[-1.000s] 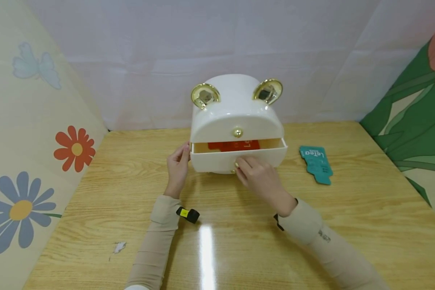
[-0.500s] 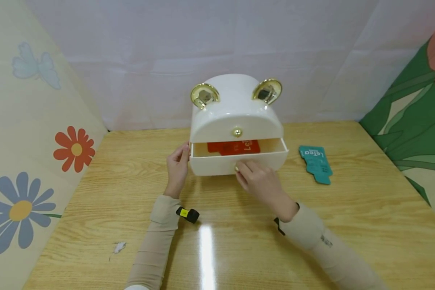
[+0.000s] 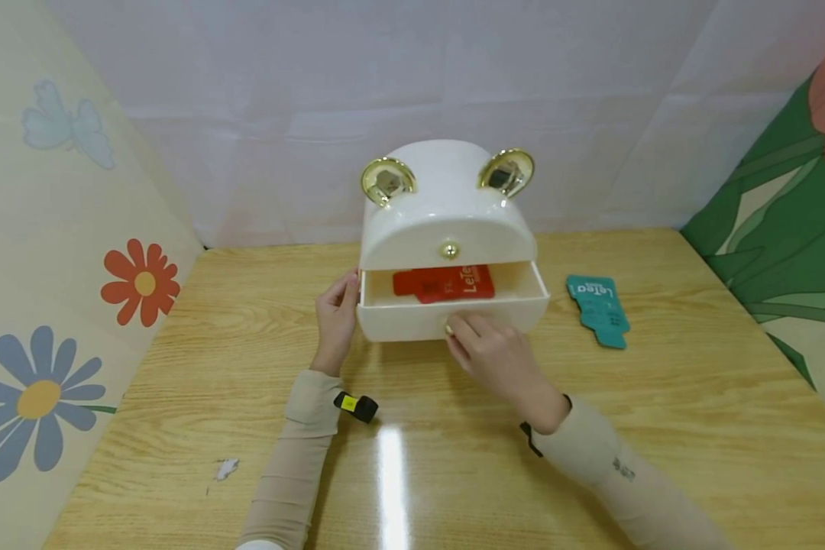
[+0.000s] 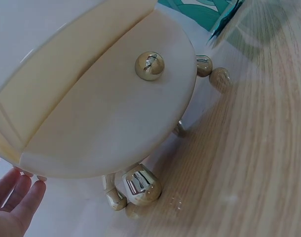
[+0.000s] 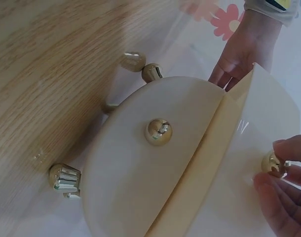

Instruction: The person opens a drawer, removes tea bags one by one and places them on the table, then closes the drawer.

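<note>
A white storage box (image 3: pixel 447 172) with gold round ears stands at the back of the table. Its middle drawer (image 3: pixel 399 325) is pulled partway out. A flat red packet (image 3: pixel 440 284) with "LeTea" lettering lies inside that drawer. My right hand (image 3: pixel 495 355) pinches the drawer's gold knob (image 5: pixel 273 164) between thumb and fingers. At the box's left side, my left hand (image 3: pixel 334 321) touches the wall; the left wrist view shows its fingers (image 4: pixel 29 205) nearly straight there. A lower gold knob (image 4: pixel 149 65) sits on the bottom drawer, and an upper knob (image 3: pixel 450 250) on the domed front.
A teal "LeTea" packet (image 3: pixel 598 309) lies on the wooden table (image 3: pixel 454 466) to the right of the box. Gold feet (image 4: pixel 142 185) hold the box off the surface. A white curtain (image 3: pixel 282 137) hangs behind, with painted panels on both sides.
The middle drawer has slid farther out toward me, with my right hand on its knob, and more of the red packet shows. My left hand has stayed in place.
</note>
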{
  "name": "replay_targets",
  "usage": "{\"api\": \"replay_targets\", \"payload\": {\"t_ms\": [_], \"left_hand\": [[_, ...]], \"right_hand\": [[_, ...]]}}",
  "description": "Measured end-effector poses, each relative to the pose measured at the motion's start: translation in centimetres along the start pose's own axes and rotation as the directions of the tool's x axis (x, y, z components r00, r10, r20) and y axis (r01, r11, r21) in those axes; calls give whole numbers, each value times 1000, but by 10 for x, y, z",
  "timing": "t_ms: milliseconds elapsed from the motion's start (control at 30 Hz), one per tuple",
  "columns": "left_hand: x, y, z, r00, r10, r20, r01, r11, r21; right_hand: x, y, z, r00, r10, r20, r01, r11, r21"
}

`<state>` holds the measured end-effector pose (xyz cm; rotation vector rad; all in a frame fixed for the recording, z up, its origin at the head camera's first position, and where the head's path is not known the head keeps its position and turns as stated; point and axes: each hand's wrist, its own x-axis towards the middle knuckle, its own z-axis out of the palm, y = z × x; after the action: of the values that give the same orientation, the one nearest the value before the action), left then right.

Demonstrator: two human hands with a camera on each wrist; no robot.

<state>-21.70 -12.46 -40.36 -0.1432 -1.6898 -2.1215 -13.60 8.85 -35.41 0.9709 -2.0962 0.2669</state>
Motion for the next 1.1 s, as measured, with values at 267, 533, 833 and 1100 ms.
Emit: {"api": "replay_targets", "payload": {"t_ms": [267, 533, 833, 1100], "left_hand": [[-1, 0, -3, 999, 18, 35, -19, 999, 25], [-2, 1, -3, 998, 22, 54, -22, 1000, 6], [-1, 0, -3, 999, 17, 46, -16, 1000, -11], [-2, 2, -3, 998, 14, 64, -14, 1000, 2]], "right_hand": [[-3, -5, -3, 1000, -5, 3, 5, 1000, 4], [-5, -10, -8, 1000, -1, 8, 1, 1000, 9], [-8, -18, -15, 1000, -12, 4, 12, 1000, 23], [-11, -21, -18, 1000, -10, 1, 10, 1000, 22]]}}
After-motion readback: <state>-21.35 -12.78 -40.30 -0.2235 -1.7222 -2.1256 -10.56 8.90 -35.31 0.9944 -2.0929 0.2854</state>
